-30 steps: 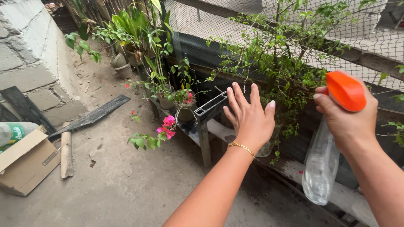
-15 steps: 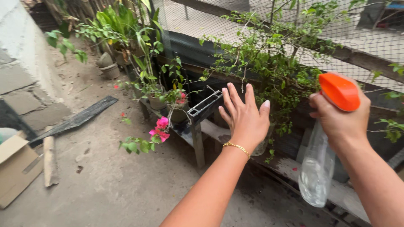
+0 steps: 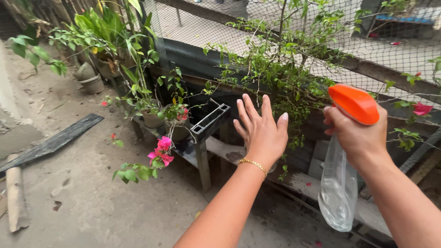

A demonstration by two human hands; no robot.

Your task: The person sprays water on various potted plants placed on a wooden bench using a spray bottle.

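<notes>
1. Holding a clear spray bottle (image 3: 339,183) in my right hand (image 3: 356,133): fingers wrapped shut around the neck, just under the orange trigger head (image 3: 355,103). Bottle body hangs down below the fist, tilted slightly; looks mostly empty, liquid level can't be told.
2. Left hand (image 3: 262,131) is raised, palm fwd, fingers spread wide and straight. It grips nothing. A gold bracelet (image 3: 252,164) sits on the wrist.
3. Directly ahead of the left hand's fingertips: a leafy green bush (image 3: 285,64), thin branches, small leaves. Whether the fingertips touch the foliage, I can't tell; they sit very close to it.
4. Same bush is above and ahead of the right hand, spray head pointing toward it.
5. Left of the left hand, just beside it: a grey metal frame (image 3: 209,121) on a dark stand.
6. Further left of that: small potted plants (image 3: 177,121), and pink flowers (image 3: 161,151) on a low stem, well apart from both hands.
7. Behind the bush: wire mesh fence (image 3: 381,59) on a wooden rail.
8. Right of the right hand: one pink bloom (image 3: 421,109), near the mesh.
9. Below both hands: wooden bench plank (image 3: 294,179), then bare concrete ground (image 3: 92,211).
10. Far left of the left hand: a dark board (image 3: 53,143) lying on the ground.
</notes>
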